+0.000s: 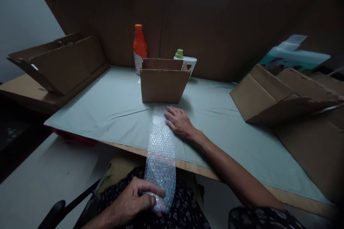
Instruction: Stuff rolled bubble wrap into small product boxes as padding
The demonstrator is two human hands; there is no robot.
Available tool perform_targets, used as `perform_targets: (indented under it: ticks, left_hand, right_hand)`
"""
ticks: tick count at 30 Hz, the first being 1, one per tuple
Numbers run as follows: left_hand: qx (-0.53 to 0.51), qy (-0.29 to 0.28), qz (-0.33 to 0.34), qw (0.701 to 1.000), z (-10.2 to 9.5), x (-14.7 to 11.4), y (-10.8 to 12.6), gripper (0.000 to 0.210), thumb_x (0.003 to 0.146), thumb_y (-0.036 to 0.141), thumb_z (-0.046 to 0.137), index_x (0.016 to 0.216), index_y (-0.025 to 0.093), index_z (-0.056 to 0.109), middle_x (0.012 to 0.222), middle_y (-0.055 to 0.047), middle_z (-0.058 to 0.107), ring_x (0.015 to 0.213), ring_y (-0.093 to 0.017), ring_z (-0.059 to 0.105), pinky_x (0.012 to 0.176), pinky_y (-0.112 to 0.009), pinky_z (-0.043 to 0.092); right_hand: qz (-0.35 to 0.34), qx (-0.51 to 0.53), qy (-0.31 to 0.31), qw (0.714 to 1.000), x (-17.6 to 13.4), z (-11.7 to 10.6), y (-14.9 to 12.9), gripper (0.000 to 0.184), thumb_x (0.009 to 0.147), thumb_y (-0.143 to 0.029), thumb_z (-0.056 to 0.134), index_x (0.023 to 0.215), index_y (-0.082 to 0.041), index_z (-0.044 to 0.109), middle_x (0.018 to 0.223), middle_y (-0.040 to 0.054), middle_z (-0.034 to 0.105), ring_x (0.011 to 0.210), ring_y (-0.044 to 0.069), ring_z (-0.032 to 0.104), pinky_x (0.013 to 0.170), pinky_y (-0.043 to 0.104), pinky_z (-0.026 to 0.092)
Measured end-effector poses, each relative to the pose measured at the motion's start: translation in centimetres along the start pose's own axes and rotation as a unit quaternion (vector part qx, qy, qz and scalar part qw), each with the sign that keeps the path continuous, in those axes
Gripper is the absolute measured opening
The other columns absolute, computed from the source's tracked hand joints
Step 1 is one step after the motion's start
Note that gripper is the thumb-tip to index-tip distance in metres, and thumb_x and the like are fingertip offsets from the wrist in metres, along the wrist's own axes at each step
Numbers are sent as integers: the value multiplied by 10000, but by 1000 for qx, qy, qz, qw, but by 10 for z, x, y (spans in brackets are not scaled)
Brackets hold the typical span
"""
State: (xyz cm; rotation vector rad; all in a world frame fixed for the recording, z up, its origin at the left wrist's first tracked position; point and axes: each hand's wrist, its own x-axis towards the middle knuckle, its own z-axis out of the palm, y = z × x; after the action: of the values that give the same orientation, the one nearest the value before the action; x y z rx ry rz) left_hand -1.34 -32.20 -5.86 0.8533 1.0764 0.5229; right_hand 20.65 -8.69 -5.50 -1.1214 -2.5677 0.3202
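Observation:
A long strip of bubble wrap point(161, 139) runs from the table down over its front edge and onto my lap. Its lower end is pinched between the thumb and fingers of my left hand point(137, 196), above the lap. On the table, my right hand point(180, 121) lies flat with fingers stretched, the fingertips resting on the strip's right edge near its far end. Just beyond that end stands a small open cardboard box point(163, 86), whose inside is mostly hidden.
Behind the box stand an orange bottle point(139, 44) and a white bottle with a green cap point(192, 61). Cardboard boxes point(67, 61) flank the left; more cardboard point(263, 93) and a clear container with green liquid point(292, 57) are at right. A cardboard wall point(215, 25) closes the back.

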Motion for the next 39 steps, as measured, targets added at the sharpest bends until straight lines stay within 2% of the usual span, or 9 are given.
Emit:
perform_targets:
  ticks: [5, 8, 13, 17, 22, 26, 33, 36, 39]
  left_hand:
    - [-154, -20, 58, 986, 1, 4, 22, 536, 756, 454, 759, 1174, 120, 724, 850, -111, 796, 825, -233, 722, 891, -392, 483]
    - [-232, -51, 91, 967, -2, 20, 48, 534, 738, 438, 772, 1140, 88, 737, 960, -170, 790, 794, -231, 716, 780, -356, 499]
    - [-247, -32, 143, 958, -9, 51, 81, 757, 824, 475, 702, 1459, 128, 483, 1110, -180, 749, 862, -229, 709, 771, -345, 511]
    - [12, 128, 249, 960, -17, 57, 70, 795, 905, 365, 652, 1585, 250, 255, 1182, -123, 702, 919, -211, 689, 868, -394, 534]
    - [457, 208, 429, 751, -28, 53, 40, 580, 896, 157, 620, 1452, 275, 501, 1460, -127, 548, 1359, -302, 497, 1093, -508, 465]
    - [555, 179, 437, 685, -39, 61, 34, 576, 900, 147, 616, 1458, 167, 477, 1515, -170, 505, 1441, -327, 402, 1125, -539, 442]
    - [502, 172, 450, 719, -49, 80, 53, 345, 951, 46, 489, 1241, 196, 601, 1009, -65, 748, 956, -204, 674, 955, -461, 541]
    - [466, 178, 427, 754, -52, 92, 68, 355, 946, 91, 529, 1281, 195, 581, 981, -57, 749, 869, -187, 677, 800, -357, 579]
    - [516, 212, 395, 730, -56, 107, 77, 396, 921, 101, 547, 1313, 157, 569, 1003, -92, 739, 842, -219, 677, 755, -382, 576]
  right_hand:
    - [-77, 136, -103, 982, -86, -35, -21, 771, 904, -378, 694, 1583, -320, 334, 1621, 73, 399, 1452, 304, 402, 1177, 536, 378]
    - [-100, 206, -104, 968, -123, -29, -55, 1043, 782, -532, 812, 1620, -309, 234, 1515, 111, 520, 1340, 313, 514, 1097, 486, 472]
    - [53, 185, 85, 978, -100, 8, -72, 604, 957, -228, 564, 1540, -256, 410, 1289, 109, 686, 1030, 250, 661, 906, 428, 557]
    - [84, 63, 121, 987, -70, 16, -48, 678, 921, -257, 629, 1549, -193, 382, 1121, 122, 721, 941, 284, 655, 854, 469, 546]
    - [52, -57, 199, 977, -82, 1, -32, 788, 950, -388, 631, 1597, -165, 242, 1411, 223, 574, 1231, 373, 568, 955, 547, 483]
    - [-35, 1, 119, 992, -99, -6, -48, 580, 929, -399, 657, 1436, -182, 480, 1404, 179, 596, 1252, 334, 565, 986, 513, 478]
    - [3, 132, 124, 983, -88, 15, -60, 248, 979, -144, 535, 1199, -223, 617, 1015, 55, 756, 915, 214, 680, 813, 400, 543]
    - [42, 110, 147, 982, -83, 9, -54, 319, 973, -211, 582, 1292, -217, 575, 1143, 99, 730, 1001, 240, 673, 831, 422, 543]
    - [-8, 35, 146, 989, -79, 2, -51, 357, 946, -266, 630, 1289, -181, 582, 1305, 167, 658, 1147, 299, 621, 911, 491, 504]
